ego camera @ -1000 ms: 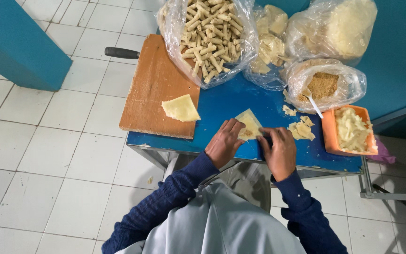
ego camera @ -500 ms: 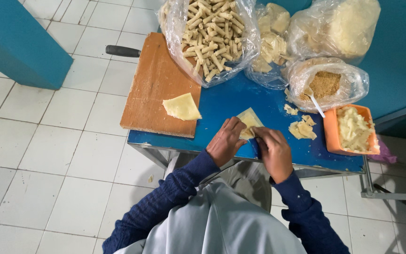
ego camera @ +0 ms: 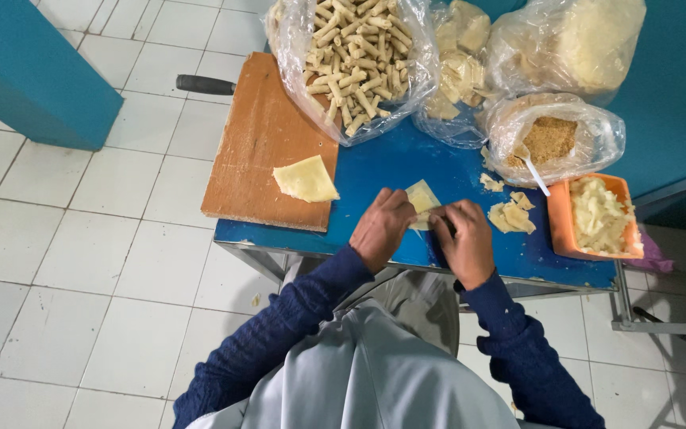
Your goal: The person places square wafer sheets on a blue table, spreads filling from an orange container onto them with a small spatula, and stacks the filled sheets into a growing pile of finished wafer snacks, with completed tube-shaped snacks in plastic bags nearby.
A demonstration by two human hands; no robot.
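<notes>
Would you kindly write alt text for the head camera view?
Seen from above, a person's left hand and right hand fold a pale dough sheet on a blue table. Beside them lie a wooden board, bags of rolled sticks and an orange tub.

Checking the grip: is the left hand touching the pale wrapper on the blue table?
Touching: the head view shows the left hand fingertips on the wrapper.

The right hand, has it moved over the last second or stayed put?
Yes. The right hand has shifted left toward the wooden board, closing on the pastry sheet.
</notes>
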